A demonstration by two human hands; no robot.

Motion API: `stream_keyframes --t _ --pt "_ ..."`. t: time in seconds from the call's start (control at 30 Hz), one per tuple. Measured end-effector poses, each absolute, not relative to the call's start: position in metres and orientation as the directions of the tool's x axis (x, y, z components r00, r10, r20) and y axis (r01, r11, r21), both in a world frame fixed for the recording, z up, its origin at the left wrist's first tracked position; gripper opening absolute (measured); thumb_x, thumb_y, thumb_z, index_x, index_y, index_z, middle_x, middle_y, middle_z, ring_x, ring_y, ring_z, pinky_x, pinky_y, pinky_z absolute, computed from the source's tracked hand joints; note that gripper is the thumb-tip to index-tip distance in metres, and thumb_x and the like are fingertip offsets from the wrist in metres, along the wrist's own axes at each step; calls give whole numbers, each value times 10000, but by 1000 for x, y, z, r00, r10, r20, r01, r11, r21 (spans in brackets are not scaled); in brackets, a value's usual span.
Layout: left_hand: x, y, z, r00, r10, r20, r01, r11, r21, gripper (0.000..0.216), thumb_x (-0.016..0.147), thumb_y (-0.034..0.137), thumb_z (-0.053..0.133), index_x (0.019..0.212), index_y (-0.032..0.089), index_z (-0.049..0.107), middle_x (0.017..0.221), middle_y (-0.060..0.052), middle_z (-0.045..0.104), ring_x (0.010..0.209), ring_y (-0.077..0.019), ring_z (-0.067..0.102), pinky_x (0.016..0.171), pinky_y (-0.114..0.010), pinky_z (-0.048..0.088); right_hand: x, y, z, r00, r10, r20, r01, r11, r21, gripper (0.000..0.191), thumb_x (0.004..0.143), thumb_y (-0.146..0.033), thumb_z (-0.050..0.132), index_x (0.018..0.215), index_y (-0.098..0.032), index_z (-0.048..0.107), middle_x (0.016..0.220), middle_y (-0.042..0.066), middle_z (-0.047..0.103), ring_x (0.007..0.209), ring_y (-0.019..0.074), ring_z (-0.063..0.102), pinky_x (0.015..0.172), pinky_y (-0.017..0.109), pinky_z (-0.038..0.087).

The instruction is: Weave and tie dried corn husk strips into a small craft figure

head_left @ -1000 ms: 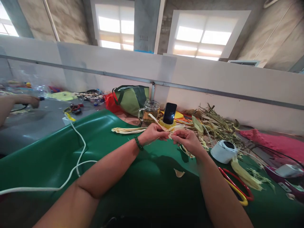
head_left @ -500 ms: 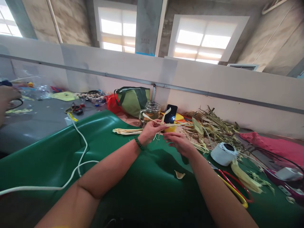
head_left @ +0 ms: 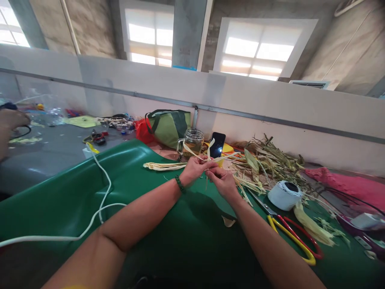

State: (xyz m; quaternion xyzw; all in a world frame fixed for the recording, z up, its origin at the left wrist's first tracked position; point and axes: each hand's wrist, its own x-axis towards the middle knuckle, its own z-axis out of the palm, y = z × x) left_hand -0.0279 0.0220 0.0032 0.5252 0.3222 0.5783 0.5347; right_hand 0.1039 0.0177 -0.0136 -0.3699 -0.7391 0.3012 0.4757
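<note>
Both hands meet above the green mat (head_left: 144,208), pinching pale corn-husk strips (head_left: 207,154) between them. My left hand (head_left: 194,169), with a green bead bracelet on its wrist, is closed on the strips where they cross. My right hand (head_left: 221,180) is closed on the same strips from the right, fingers touching the left hand's. Loose strip ends stick up and out toward a glass mug (head_left: 192,141) and a phone (head_left: 217,145) behind.
More husk strips (head_left: 164,165) lie left of the hands, a husk scrap (head_left: 228,221) near my right forearm. Right: a dried husk pile (head_left: 270,160), white tape roll (head_left: 284,195), red-and-yellow scissors (head_left: 291,237), pink cloth (head_left: 349,182). A white cable (head_left: 99,200) crosses the mat. Another person's hand (head_left: 10,120) works far left.
My right hand let go briefly and came back to pinch the strips beside the left hand. The strips now fan upward. The view has shifted a little, showing more of the scissors.
</note>
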Motion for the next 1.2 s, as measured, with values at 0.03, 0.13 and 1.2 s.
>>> stream_keyframes --t 0.03,0.13,1.2 --pt "-28 21 4 119 954 273 -270 -234 934 474 498 433 827 771 90 648 662 -26 680 724 -147 639 707 -245 470 104 17 -13 -278 830 483 261 549 -794 335 704 -486 590 578 -177 617 501 -5 500 501 123 412 503 268 330" --pt "-29 19 7 118 951 286 -244 -251 937 504 493 469 818 787 86 673 648 -32 679 714 -154 636 702 -254 474 103 16 -14 -287 821 494 266 564 -782 348 716 -491 580 581 -172 609 505 -5 498 505 122 409 508 266 323" --pt "-65 28 23 334 942 -46 -245 134 960 475 760 554 610 941 123 696 667 -67 681 631 -154 648 632 -252 492 135 20 2 -222 843 490 238 534 -812 225 697 -411 615 629 -197 608 597 -8 553 587 137 481 562 258 398"
